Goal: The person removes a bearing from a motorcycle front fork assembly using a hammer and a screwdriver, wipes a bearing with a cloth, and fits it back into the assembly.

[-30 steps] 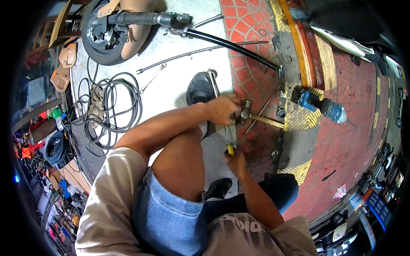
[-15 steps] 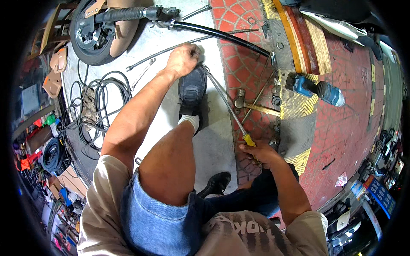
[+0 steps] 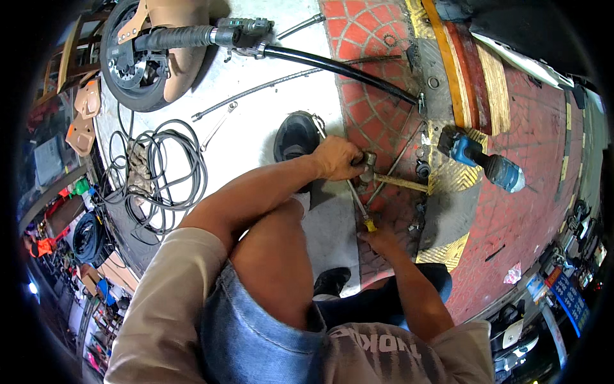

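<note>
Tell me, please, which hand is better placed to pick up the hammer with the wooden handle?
The left hand. It already rests at the hammer head on the red paving. The right hand is lower and holds the yellow end of a thin metal rod, so it is occupied.

The hammer (image 3: 371, 169) has a dull metal head on a pale wooden handle; at its 6 o'clock the rod (image 3: 355, 198) is bare, shiny metal with a glossy yellow plastic end. The cordless drill (image 3: 483, 160) at 3 o'clock is smooth blue plastic, the floor (image 3: 511, 211) rough red brick
</note>
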Action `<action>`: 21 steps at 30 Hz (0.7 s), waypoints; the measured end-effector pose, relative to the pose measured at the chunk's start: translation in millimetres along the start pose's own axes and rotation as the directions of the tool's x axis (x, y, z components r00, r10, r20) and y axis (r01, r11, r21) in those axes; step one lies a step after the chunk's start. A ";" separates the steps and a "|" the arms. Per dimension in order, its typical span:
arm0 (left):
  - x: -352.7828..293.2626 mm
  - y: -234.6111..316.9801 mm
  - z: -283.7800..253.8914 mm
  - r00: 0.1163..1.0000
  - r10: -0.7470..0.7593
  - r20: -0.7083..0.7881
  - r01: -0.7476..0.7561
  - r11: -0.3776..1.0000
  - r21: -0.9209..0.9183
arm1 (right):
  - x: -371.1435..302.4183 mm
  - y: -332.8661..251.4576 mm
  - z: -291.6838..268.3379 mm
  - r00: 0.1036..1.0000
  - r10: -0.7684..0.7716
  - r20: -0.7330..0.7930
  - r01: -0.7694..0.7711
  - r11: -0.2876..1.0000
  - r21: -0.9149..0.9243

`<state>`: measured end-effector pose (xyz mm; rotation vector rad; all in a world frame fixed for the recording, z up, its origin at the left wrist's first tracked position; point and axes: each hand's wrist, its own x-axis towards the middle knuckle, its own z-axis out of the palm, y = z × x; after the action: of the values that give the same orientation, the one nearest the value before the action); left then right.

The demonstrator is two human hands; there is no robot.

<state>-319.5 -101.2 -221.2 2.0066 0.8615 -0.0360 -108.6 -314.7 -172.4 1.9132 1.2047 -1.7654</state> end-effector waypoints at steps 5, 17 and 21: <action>0.9 -3.0 3.6 0.996 -0.079 -0.046 0.070 0.981 -0.180 | 37.6 23.4 54.7 0.952 0.059 -0.302 -0.039 0.997 0.073; 2.3 3.6 -3.8 0.992 -0.123 0.018 0.124 0.989 -0.085 | 37.2 46.2 49.0 0.989 -0.147 -0.006 0.142 0.942 0.303; 2.9 4.4 -6.3 0.988 -0.155 0.022 0.156 0.986 -0.058 | 33.0 30.0 60.3 0.923 -0.232 -0.308 0.225 0.973 -0.058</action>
<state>-316.6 -96.2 -215.3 1.8779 0.9953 -0.1150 -131.8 -362.0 -225.7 2.1769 1.6077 -1.5814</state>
